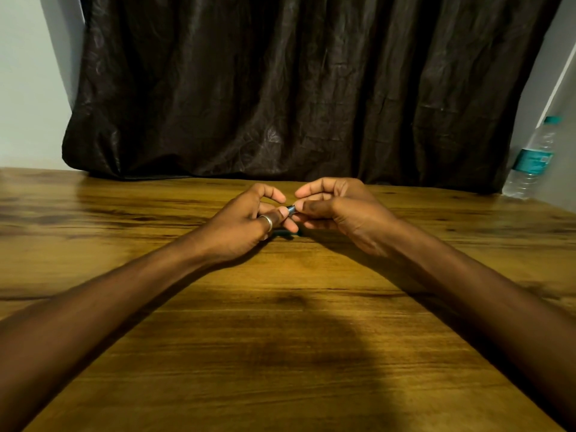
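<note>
Two hands, frame centre | left hand (pixel 246 224) and right hand (pixel 339 210), fingers clamped on ends of small bluish metallic cylinder (pixel 291 209) just above brown wooden tabletop (pixel 280 338) | opposed grip, likely for twisting apart.

Dim, warm room light, falling from above and behind the person.
A broad, soft-edged shadow lies across the near counter (pixel 311 338), while its far left boards carry a pale sheen. The dark curtain (pixel 280 88) glints faintly along its creases. The wide lens bows the edges, so the bottle (pixel 533 160) at far right leans. The small bluish thing (pixel 291 209) is too soft to make out.
</note>
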Available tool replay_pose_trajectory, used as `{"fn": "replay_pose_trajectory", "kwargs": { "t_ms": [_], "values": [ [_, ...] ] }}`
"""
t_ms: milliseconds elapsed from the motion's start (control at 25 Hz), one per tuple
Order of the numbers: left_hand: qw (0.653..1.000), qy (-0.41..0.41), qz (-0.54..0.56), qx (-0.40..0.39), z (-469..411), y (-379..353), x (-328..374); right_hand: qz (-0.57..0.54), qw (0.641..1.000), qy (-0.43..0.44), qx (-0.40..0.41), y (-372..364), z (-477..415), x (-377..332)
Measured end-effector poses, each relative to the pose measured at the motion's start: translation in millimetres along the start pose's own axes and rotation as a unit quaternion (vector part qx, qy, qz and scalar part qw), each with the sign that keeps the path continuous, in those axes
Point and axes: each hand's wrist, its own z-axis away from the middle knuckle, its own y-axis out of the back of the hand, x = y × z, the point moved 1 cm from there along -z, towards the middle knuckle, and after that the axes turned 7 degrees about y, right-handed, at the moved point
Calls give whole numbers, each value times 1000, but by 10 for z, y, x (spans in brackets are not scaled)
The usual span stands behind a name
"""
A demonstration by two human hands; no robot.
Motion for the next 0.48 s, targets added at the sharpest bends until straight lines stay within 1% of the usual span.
{"fn": "replay_pose_trajectory", "kwargs": {
  "t_ms": [240,360,480],
  "values": [
    [1000,-7,-14,-3,-19,32,-15,22,1000,17,3,-30,7,14],
    [1000,-10,29,2,-29,11,11,-1,1000,3,-10,-40,29,27],
    [998,9,67,-7,-11,-18,35,-33,999,-7,-26,-98,64,46]
  ]
}}
